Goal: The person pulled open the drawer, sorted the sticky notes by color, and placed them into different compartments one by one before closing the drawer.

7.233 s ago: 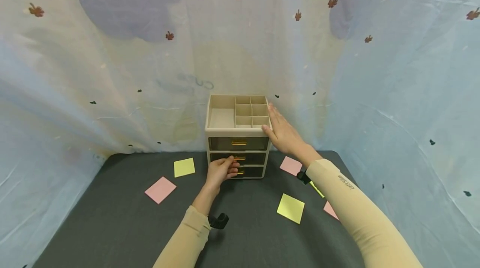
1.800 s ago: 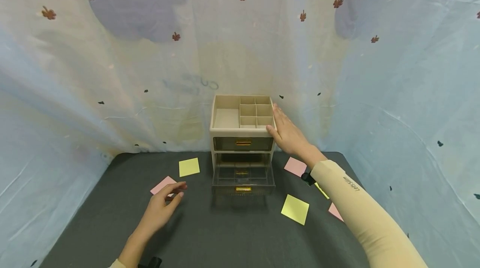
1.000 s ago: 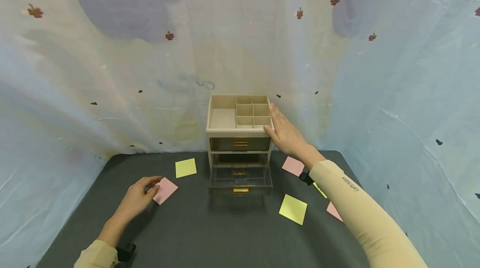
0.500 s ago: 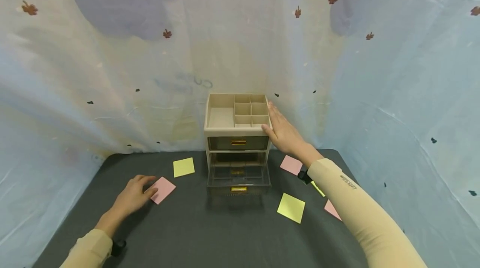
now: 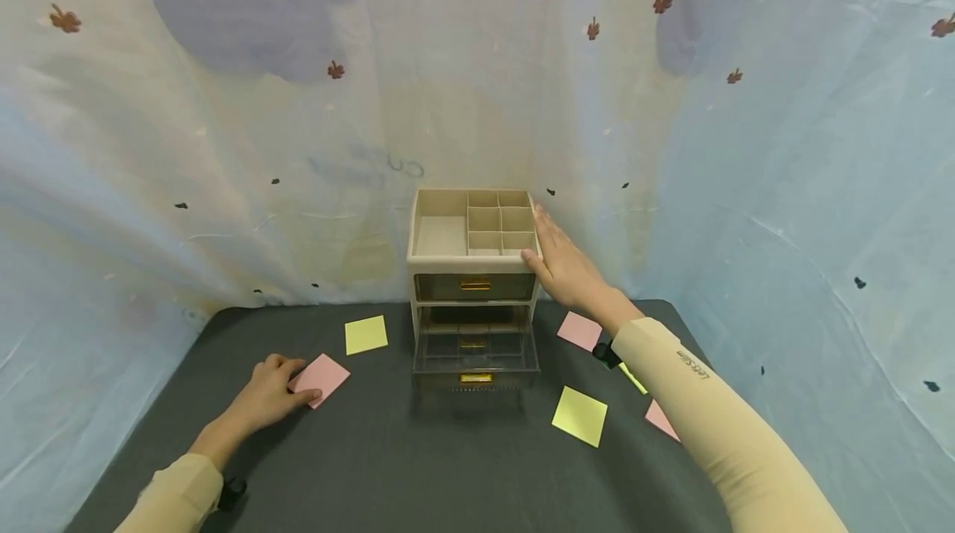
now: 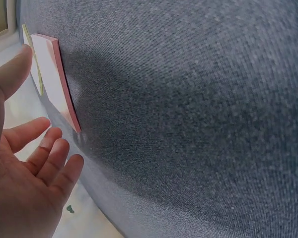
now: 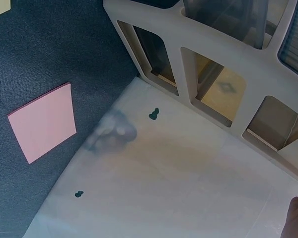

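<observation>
Drawer unit (image 7: 258, 72) cut off in right wrist view, rightmost pink pad (image 5: 658, 419) partly behind right sleeve (image 5: 719, 413)

left fingers (image 6: 54, 160) gently bent, right fingers (image 5: 550, 233) straight

Pink pad (image 5: 324, 375), on tbl (image 5: 448, 475), organizer (image 5: 475, 264), mid dwr (image 5: 476, 379) out

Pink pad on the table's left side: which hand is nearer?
Left. The left hand is at the left corner of the pink pad; the right hand is farther, against the right side of the drawer box.
</observation>
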`<state>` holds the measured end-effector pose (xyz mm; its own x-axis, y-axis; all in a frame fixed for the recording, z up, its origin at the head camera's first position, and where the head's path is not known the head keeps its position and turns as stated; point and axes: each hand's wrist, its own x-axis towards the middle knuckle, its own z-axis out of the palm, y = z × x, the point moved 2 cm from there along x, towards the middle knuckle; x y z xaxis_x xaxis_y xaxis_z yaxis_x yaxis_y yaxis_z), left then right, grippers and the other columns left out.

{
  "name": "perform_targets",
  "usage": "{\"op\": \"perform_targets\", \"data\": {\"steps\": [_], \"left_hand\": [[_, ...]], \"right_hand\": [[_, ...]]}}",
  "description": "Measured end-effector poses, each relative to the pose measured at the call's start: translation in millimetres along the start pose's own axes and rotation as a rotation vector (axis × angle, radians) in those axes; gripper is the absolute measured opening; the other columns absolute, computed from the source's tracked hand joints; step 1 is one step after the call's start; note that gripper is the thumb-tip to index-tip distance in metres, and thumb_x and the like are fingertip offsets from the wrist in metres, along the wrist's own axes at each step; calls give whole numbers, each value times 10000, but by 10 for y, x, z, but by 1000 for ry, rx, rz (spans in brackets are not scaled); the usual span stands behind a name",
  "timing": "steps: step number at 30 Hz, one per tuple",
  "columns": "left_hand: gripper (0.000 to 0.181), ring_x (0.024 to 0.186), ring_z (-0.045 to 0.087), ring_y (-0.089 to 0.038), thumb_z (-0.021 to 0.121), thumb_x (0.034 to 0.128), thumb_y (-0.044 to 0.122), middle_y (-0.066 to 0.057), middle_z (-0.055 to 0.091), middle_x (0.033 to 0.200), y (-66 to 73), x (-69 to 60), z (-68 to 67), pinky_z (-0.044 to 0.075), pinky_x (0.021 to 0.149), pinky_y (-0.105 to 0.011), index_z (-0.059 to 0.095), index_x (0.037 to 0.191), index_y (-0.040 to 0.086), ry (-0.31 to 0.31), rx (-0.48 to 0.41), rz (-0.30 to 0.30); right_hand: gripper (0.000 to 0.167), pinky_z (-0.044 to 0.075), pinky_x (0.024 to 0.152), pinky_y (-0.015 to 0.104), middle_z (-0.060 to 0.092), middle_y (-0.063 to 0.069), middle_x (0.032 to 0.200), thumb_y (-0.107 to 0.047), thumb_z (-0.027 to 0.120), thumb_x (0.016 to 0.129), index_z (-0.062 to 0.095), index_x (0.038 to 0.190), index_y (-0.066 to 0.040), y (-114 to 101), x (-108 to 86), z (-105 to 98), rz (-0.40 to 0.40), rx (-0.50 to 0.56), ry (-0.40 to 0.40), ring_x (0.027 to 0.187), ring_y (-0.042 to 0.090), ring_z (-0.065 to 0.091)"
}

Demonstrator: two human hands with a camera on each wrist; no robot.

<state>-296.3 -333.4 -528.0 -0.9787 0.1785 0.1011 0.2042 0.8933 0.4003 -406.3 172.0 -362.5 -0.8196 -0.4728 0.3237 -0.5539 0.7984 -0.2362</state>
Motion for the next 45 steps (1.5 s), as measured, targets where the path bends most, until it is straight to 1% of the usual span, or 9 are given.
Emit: {"op": "perform_targets", "data": {"steps": [6, 12, 17, 20, 25, 33, 39, 41, 45], "left_hand": [[776, 1079, 512, -479, 844, 874, 417, -307, 533, 1183, 18, -1, 17, 487, 823, -628, 587, 1357, -133, -3, 7, -9], [740, 1053, 507, -444, 857, 856, 427, -283, 538, 1170, 15, -7, 45, 477, 810, -609, 626, 1312, -109, -16, -6, -21], [743, 1087, 492, -465, 862, 849, 424, -295, 526, 1198, -16, 2, 88, 465, 853, -654, 626, 1313, -106, -29, -12, -44], [752, 1098, 483, -487, 866, 843, 420, -318, 518, 1208, -19, 3, 100, 456, 869, -674, 619, 1309, -116, -28, -12, -42], [772, 1120, 475, -506, 868, 842, 420, -335, 516, 1226, -12, 10, 106, 453, 889, -676, 603, 1322, -123, -28, -9, -46], [862, 1111, 485, -513, 876, 830, 443, -364, 510, 1235, 3, 31, 95, 468, 860, -662, 556, 1364, -154, -38, 2, -76], [877, 1122, 488, -537, 900, 800, 438, -379, 507, 1229, -10, 43, 94, 470, 870, -668, 569, 1346, -163, -24, -11, -76], [882, 1121, 503, -539, 914, 783, 436, -378, 507, 1230, -9, 45, 97, 479, 871, -661, 575, 1339, -159, -10, -22, -77], [879, 1067, 558, -498, 942, 755, 397, -375, 491, 1220, -6, 58, 111, 500, 864, -637, 571, 1320, -164, 20, -56, -75]], "right_hand": [[788, 142, 1287, 518, -62, 87, 1749, -537, 265, 1125, -89, 1664, -83, -2, -9, -2, 3, -4, -1, 1611, 303, 34], [786, 132, 1291, 505, -57, 92, 1748, -543, 249, 1124, -84, 1665, -81, 2, -8, 9, 8, -6, -2, 1611, 298, 30], [783, 138, 1291, 505, -36, 110, 1748, -532, 265, 1126, -69, 1666, -73, -5, -2, 10, 1, -7, 7, 1610, 310, 46], [781, 136, 1289, 511, -36, 116, 1748, -515, 280, 1130, -69, 1665, -66, -13, -2, 1, -1, -4, 6, 1609, 314, 44], [775, 123, 1296, 484, -48, 94, 1749, -499, 298, 1133, -77, 1666, -81, -28, -9, -10, 11, 7, -2, 1612, 286, 29], [771, 126, 1293, 501, -52, 102, 1749, -484, 301, 1135, -82, 1664, -73, -25, -4, -9, 13, 4, -5, 1612, 286, 16], [772, 123, 1296, 487, -55, 95, 1749, -491, 298, 1134, -86, 1664, -80, -32, -7, -8, 14, 7, -4, 1612, 282, 17], [771, 130, 1294, 489, -53, 96, 1749, -492, 295, 1135, -86, 1665, -83, -34, -10, -9, 12, 8, -3, 1612, 285, 23], [767, 143, 1291, 501, -46, 102, 1750, -489, 294, 1136, -80, 1666, -81, -32, -11, -10, 8, 4, 1, 1612, 288, 28]]}}
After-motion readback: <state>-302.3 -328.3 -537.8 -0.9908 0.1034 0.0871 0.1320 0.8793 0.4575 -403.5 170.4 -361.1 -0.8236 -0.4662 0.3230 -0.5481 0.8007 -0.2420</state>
